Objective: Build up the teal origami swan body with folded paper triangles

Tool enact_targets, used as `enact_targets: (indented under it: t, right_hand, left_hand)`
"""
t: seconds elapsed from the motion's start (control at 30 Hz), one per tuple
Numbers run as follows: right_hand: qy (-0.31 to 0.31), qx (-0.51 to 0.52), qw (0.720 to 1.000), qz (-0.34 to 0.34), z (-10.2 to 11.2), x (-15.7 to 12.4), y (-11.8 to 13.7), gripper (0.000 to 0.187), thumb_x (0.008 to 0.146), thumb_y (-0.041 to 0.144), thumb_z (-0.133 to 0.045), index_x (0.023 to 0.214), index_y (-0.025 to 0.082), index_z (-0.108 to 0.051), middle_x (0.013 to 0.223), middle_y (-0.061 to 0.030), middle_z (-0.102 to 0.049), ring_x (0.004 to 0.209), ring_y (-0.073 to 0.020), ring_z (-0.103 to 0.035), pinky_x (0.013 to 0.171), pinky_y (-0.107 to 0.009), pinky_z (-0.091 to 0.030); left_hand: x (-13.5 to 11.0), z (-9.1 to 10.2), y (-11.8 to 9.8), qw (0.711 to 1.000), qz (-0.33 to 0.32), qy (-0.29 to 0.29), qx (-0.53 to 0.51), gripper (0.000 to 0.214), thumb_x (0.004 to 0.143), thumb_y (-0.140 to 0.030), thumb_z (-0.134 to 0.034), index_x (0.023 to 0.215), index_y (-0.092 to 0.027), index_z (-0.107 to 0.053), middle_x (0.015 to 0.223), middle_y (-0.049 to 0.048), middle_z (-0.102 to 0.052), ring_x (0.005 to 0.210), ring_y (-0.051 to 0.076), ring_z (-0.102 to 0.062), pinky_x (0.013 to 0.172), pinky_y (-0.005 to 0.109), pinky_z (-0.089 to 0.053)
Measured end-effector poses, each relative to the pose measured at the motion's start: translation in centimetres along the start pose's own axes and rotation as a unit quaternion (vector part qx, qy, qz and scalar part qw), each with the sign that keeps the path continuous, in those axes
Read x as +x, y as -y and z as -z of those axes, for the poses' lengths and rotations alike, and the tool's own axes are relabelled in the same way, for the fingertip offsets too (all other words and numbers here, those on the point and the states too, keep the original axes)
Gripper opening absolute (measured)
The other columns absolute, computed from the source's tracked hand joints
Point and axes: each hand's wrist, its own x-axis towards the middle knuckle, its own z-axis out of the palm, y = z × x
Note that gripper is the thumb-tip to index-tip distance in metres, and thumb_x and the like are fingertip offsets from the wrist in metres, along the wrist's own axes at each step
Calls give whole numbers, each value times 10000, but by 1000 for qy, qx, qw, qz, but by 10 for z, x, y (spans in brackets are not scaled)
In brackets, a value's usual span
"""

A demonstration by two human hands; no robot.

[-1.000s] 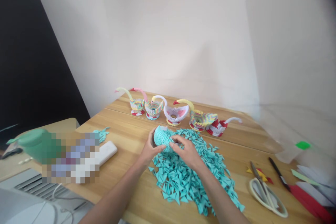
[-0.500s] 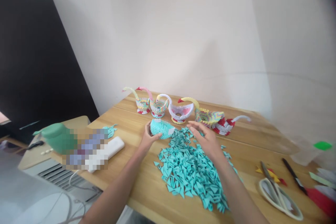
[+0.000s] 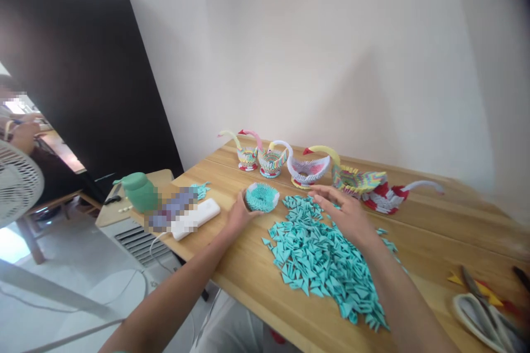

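A round turquoise bowl (image 3: 262, 198) of interlocked folded-paper pieces, with a few white pieces at its rim, rests at the middle of the table. My left hand (image 3: 240, 213) grips it from the left, thumb along its near side. To the right spreads a big heap of turquoise folded-paper triangles (image 3: 318, 253). Over the far right part of this heap hovers my right hand (image 3: 345, 214), its fingers stretched toward the bowl and slightly apart, with nothing visible in them. Behind stand several paper swans, among them a lilac swan (image 3: 308, 170) and a red-and-white swan (image 3: 385, 198).
On the left lie a white power strip (image 3: 196, 219) and a few more turquoise pieces (image 3: 201, 191), near a green container (image 3: 141, 193). Scissors (image 3: 480, 309) lie at the right. A fan (image 3: 19, 182) and another person (image 3: 20, 127) appear at far left.
The view has swung left, bringing in the fan and the other person. The bowl has turned from its side so its hollow shows. My right hand remains above the heap.
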Motion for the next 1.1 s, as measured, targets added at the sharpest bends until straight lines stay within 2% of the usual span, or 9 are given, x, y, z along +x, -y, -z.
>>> enact_targets:
  t: [0.13,0.23,0.37,0.43,0.5,0.7,0.93,1.03,1.1]
  right_hand:
    - [21,-22,999,9,0,-21,31,342,866,486,-543,1076,254,-681,1086,-58,-719,1026,-262,-653,896,-413,-516]
    - [67,-77,994,46,0,-54,64,320,882,503,-524,1034,293,-711,1048,-38,-733,995,-249,-672,904,-393,-524]
    - [265,-89,948,155,-10,-91,91,232,863,444,-602,1051,369,-714,1025,4,-744,1001,-221,-678,897,-311,-535]
    - [361,-80,915,162,-20,-96,88,261,856,409,-634,1110,380,-690,1034,7,-742,982,-209,-682,898,-288,-528]
    - [391,-83,907,133,-29,-94,75,280,867,388,-627,1141,363,-679,1056,-10,-734,1006,-228,-669,901,-315,-520]
    - [321,-78,943,50,-39,-84,39,253,923,367,-539,1129,327,-679,1102,-23,-704,1031,-239,-639,906,-352,-490]
    - [305,-36,951,28,-35,-81,26,240,889,336,-585,1100,333,-699,1081,-20,-717,1013,-249,-651,905,-372,-498]
    - [230,28,972,-41,-32,-66,9,302,882,398,-579,1158,311,-669,1105,-45,-709,1013,-252,-657,894,-401,-515]
    - [145,85,982,-90,-31,-54,-7,427,876,455,-572,1267,284,-594,1196,-84,-669,1092,-265,-626,938,-446,-494]
  left_hand:
    - [-13,23,5,990,-34,19,138,1042,569,-306,-849,1434,-200,-276,1286,177,-579,1218,352,-523,1012,507,-394]
    - [-14,42,8,983,-53,20,173,918,649,-318,-801,1425,-218,-320,1215,156,-629,1138,327,-582,974,494,-431]
    - [-11,46,8,989,-66,11,130,852,674,-343,-781,1402,-198,-363,1265,171,-590,1166,310,-561,991,477,-424]
    - [-10,36,5,994,-67,6,82,908,625,-350,-814,1399,-196,-366,1331,188,-533,1215,330,-517,1015,498,-394]
    - [-9,22,-1,996,-67,-1,55,996,557,-353,-852,1406,-206,-353,1406,195,-454,1278,360,-444,1051,533,-335]
    - [0,-9,-21,997,-74,-34,18,1116,438,-347,-897,1399,-180,-355,1428,187,-405,1357,386,-298,1123,511,-201]
    - [10,-8,-20,998,-38,-30,-43,1095,496,-304,-873,1424,-162,-309,1473,176,-348,1369,384,-289,1135,469,-215]
    - [6,-3,-23,987,3,25,-159,1147,554,-336,-855,1471,-222,-174,1429,158,-415,1316,346,-401,1089,486,-316]
    - [1,-1,-28,950,49,100,-292,1104,620,-403,-816,1477,-270,-133,1413,152,-445,1270,331,-468,1040,498,-381]
